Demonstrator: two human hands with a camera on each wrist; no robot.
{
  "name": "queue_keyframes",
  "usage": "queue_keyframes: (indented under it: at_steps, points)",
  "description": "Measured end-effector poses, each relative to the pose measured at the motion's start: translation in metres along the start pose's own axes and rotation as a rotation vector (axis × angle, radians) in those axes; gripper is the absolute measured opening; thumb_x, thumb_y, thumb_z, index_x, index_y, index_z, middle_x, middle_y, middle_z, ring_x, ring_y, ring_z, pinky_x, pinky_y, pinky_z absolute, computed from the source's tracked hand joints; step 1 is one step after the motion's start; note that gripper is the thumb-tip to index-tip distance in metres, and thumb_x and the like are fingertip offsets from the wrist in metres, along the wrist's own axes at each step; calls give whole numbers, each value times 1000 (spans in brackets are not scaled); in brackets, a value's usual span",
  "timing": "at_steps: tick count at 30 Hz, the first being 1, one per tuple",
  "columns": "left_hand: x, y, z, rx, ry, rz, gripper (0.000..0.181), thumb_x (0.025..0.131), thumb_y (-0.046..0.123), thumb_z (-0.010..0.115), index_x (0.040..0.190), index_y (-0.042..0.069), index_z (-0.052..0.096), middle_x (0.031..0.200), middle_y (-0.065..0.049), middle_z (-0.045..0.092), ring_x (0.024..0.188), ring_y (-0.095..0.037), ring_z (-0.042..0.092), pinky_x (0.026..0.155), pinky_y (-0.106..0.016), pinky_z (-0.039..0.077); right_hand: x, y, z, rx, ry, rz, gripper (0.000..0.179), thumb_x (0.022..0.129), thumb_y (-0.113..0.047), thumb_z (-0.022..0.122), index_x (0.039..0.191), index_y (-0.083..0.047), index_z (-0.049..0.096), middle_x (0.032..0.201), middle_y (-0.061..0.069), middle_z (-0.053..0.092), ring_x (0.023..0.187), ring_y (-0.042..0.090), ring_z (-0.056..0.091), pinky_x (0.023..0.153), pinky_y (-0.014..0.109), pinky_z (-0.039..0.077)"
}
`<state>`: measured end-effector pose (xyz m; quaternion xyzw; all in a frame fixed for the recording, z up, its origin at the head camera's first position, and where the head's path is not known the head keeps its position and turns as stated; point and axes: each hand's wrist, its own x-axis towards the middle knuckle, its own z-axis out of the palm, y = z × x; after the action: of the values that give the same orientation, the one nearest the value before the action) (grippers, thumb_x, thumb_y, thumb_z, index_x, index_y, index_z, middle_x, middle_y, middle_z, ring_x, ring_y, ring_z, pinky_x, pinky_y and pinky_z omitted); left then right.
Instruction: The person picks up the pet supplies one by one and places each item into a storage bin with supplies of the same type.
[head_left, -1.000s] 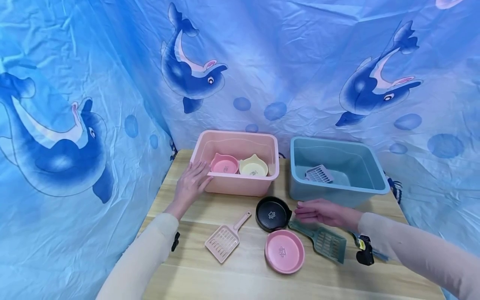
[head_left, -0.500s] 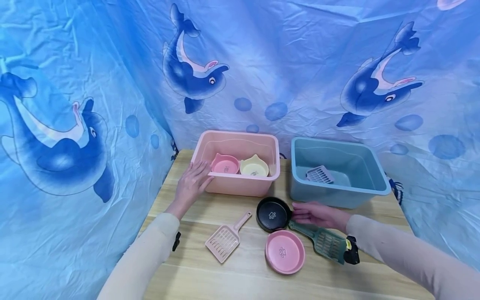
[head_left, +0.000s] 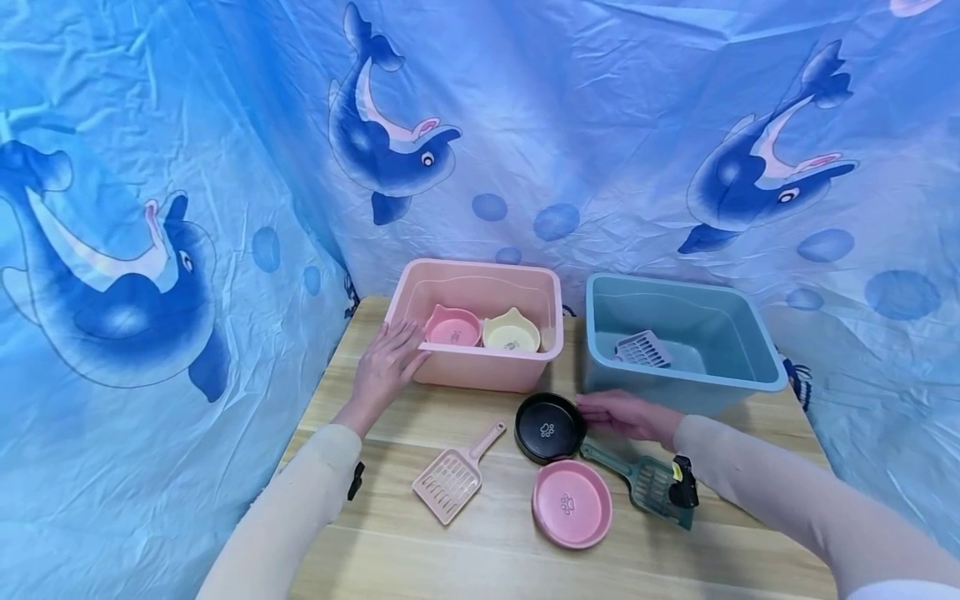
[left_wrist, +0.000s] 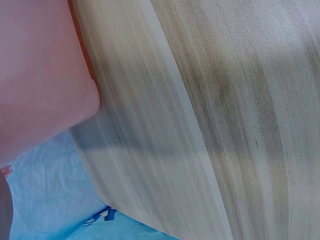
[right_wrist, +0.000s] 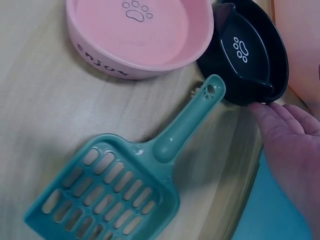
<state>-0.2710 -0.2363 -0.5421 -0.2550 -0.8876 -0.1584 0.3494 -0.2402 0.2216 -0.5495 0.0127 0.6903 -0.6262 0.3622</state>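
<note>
My left hand (head_left: 386, 364) lies on the front left corner of a pink bin (head_left: 487, 372), its fingers extended over the rim. Inside that bin sit a pink cat-eared bowl (head_left: 452, 327) and a cream one (head_left: 511, 332). At the right side of a black bowl (head_left: 550, 429) with a paw print, my right hand (head_left: 628, 414) touches the wall with its fingertips, fingers mostly straight. The right wrist view has those fingertips right at the lower edge of the bowl. A round pink bowl (right_wrist: 142, 30) stands against the black one, and a green slotted litter scoop (right_wrist: 187, 125) lies close by.
Right of the pink bin stands a blue bin (head_left: 675, 379) holding a lilac litter scoop (head_left: 643, 348). A pink litter scoop (head_left: 450, 483) lies on the wooden table (head_left: 390, 558), left of the bowls. Dolphin-print sheeting (head_left: 525, 108) surrounds the table's back and sides.
My right hand has moved left from beside the black bowl until its fingertips meet the bowl's side. The left hand has stayed on the pink bin's rim.
</note>
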Motion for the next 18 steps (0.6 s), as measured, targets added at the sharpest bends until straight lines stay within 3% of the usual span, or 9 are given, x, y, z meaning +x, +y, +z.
queue_keyframes:
  at_steps: [6, 18]
  points:
    - [0, 1, -2, 2, -43, -34, 52, 94, 27, 83, 140, 9, 69, 143, -17, 66, 136, -39, 63, 124, -58, 40, 11, -5, 0, -36, -21, 7, 52, 115, -18, 48, 152, 18, 41, 154, 34, 50, 149, 47, 45, 127, 55, 35]
    - [2, 3, -4, 10, -75, -66, 53, 95, 29, 83, 142, 9, 68, 145, -17, 65, 140, -37, 60, 125, -56, 38, 22, -9, -2, -48, -6, 55, 48, 112, -19, 55, 146, 16, 51, 142, 26, 66, 135, 34, 63, 123, 49, 44]
